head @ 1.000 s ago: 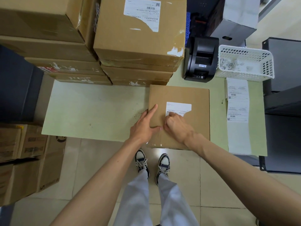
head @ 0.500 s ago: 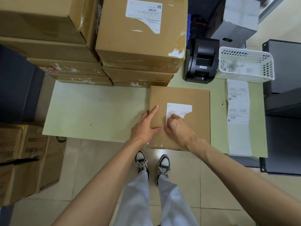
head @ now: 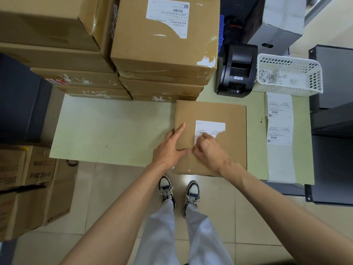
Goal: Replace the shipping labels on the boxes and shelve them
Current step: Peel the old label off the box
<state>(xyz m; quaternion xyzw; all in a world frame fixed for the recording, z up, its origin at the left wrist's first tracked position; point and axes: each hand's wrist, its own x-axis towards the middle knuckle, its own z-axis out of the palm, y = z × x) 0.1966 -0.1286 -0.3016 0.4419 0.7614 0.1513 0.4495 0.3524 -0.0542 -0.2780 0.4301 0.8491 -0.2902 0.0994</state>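
A flat box (head: 225, 150) lies on the surface (head: 107, 129); left hand (head: 169, 148), fingers straight, steadies its edge; right hand (head: 207, 148) pinches the half-torn old label (head: 210, 128); best peeled low and slowly, to spare the cardboard.

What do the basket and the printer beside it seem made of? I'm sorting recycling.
The basket looks like white moulded plastic: thin perforated walls, slight sheen. The printer looks like black hard plastic, mostly matte, with glossier moulded panels; its inside is not visible.
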